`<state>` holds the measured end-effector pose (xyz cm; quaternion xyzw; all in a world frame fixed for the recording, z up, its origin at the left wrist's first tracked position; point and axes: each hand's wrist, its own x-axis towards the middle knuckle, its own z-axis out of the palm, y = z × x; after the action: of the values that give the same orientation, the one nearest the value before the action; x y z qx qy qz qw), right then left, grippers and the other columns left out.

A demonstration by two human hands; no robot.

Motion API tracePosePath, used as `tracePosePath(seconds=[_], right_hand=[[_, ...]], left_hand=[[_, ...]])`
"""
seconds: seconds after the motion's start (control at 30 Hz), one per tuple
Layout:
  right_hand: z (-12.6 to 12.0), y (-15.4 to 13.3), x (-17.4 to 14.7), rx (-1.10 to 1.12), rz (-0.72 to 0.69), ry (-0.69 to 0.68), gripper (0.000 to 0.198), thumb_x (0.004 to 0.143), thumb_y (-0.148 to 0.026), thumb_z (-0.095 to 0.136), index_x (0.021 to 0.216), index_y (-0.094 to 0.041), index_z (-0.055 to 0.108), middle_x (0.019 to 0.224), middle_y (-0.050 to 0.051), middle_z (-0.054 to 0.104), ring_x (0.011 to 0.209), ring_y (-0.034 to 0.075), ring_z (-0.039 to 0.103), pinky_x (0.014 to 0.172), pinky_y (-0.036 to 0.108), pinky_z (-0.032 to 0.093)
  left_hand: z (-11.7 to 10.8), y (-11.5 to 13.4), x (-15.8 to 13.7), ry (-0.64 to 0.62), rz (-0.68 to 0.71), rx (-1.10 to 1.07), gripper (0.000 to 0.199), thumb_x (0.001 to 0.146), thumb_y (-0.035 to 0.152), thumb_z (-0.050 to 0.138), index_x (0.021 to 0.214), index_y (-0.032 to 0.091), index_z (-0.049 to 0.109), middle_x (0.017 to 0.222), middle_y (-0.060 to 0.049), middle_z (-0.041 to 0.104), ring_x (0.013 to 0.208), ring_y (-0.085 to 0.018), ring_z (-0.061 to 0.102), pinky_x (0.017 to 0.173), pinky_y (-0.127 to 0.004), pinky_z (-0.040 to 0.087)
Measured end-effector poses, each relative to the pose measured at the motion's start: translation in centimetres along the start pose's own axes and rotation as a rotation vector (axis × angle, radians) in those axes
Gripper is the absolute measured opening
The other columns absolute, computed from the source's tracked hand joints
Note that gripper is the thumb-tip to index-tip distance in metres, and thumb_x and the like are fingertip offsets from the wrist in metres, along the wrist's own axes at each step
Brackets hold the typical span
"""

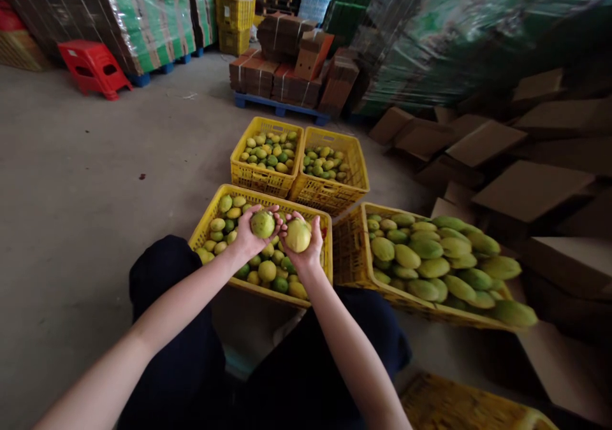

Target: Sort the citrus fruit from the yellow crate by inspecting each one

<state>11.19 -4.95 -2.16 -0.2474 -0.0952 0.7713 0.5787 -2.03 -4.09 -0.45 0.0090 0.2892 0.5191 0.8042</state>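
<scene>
My left hand (249, 237) is closed round a green lemon (262, 224) with some dark marks on its skin. A yellower lemon (298, 235) rests in my right hand (308, 251), its fingers curled about it. Both hands are side by side, fingertips almost touching, above a yellow crate (210, 212). Inside that crate lie many loose lemons (266, 271), some yellow and some green. My forearms cover part of the near side of the crate.
Two more yellow crates (268, 178) of lemons stand just beyond. On the right, a crate (351, 251) is heaped with long green-yellow fruit (433, 268). Cardboard boxes (535, 191) lie along the right side. A red stool (94, 67) and a loaded blue pallet (280, 106) are farther off.
</scene>
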Motion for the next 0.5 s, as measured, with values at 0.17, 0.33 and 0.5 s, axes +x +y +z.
tracePosePath(seconds=[0.17,0.33,0.5], right_hand=[[-0.1,-0.3,0.0,0.074,0.017,0.097,0.027,0.086,-0.043,0.059,0.092,-0.017,0.065,0.079,0.004,0.07,0.065,0.014,0.065,0.053,0.022,0.054],[-1.1,-1.5,0.6,0.202,-0.035,0.319,0.017,0.081,-0.028,0.056,0.093,-0.017,0.061,0.073,0.002,0.068,0.06,0.012,0.063,0.046,0.017,0.05],[-1.1,-3.1,0.7,0.212,-0.049,0.351,0.015,0.077,-0.027,0.056,0.089,-0.019,0.058,0.07,0.0,0.065,0.058,0.011,0.061,0.041,0.016,0.048]], left_hand=[[-1.3,-0.6,1.9,0.061,0.064,0.039,0.029,0.095,0.034,0.037,0.091,0.019,0.061,0.077,-0.003,0.066,0.071,-0.014,0.068,0.076,-0.027,0.059],[-4.9,-3.4,3.1,0.165,-0.013,0.694,0.034,0.093,0.043,0.028,0.091,0.022,0.055,0.085,-0.007,0.067,0.089,-0.018,0.07,0.084,-0.03,0.057],[-8.6,-7.0,1.0,0.141,-0.059,1.083,0.021,0.087,0.038,0.047,0.076,0.022,0.054,0.067,-0.005,0.063,0.072,-0.021,0.071,0.071,-0.039,0.058]])
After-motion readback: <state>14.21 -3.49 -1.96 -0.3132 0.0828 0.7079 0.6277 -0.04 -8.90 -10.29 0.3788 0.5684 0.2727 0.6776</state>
